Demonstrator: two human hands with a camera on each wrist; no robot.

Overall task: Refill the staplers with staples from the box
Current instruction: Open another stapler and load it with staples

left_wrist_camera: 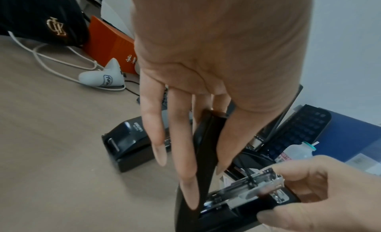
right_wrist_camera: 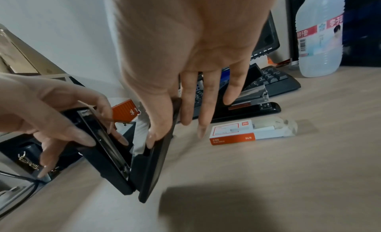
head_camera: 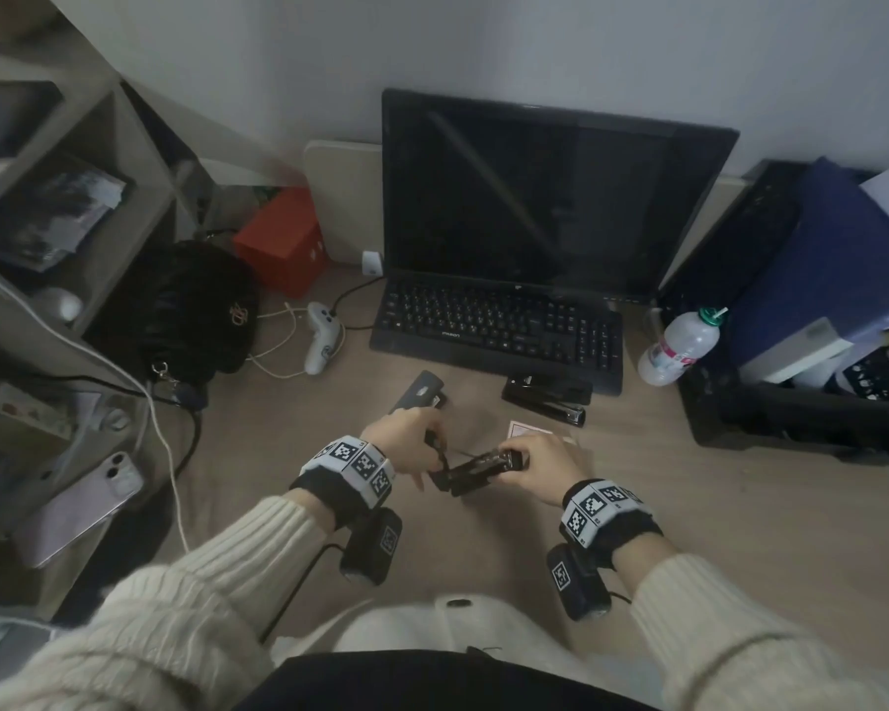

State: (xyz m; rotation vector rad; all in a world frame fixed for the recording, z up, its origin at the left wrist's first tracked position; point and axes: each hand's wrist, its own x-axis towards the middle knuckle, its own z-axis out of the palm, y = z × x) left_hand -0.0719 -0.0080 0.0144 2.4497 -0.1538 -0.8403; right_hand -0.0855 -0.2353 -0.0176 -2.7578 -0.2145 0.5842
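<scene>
A black stapler [head_camera: 476, 472] is hinged wide open above the desk's middle, held between both hands. My left hand [head_camera: 406, 443] pinches its raised top cover [left_wrist_camera: 203, 154] between thumb and fingers. My right hand [head_camera: 535, 464] grips the base and the metal staple channel [left_wrist_camera: 249, 186], thumb against the base's inner face [right_wrist_camera: 153, 167]. The orange-and-white staple box [right_wrist_camera: 233, 132] lies on the desk just right of my right hand, its clear tray slid out. A second black stapler [head_camera: 545, 397] lies open by the keyboard. A third stapler [head_camera: 419, 392] sits beyond my left hand.
A keyboard [head_camera: 499, 325] and monitor [head_camera: 535, 192] stand behind the staplers. A plastic bottle [head_camera: 681, 346] and stacked trays and folders [head_camera: 801, 310] fill the right. A black bag [head_camera: 196, 310], an orange box [head_camera: 283, 243], a white controller [head_camera: 322, 336] and cables lie at the left.
</scene>
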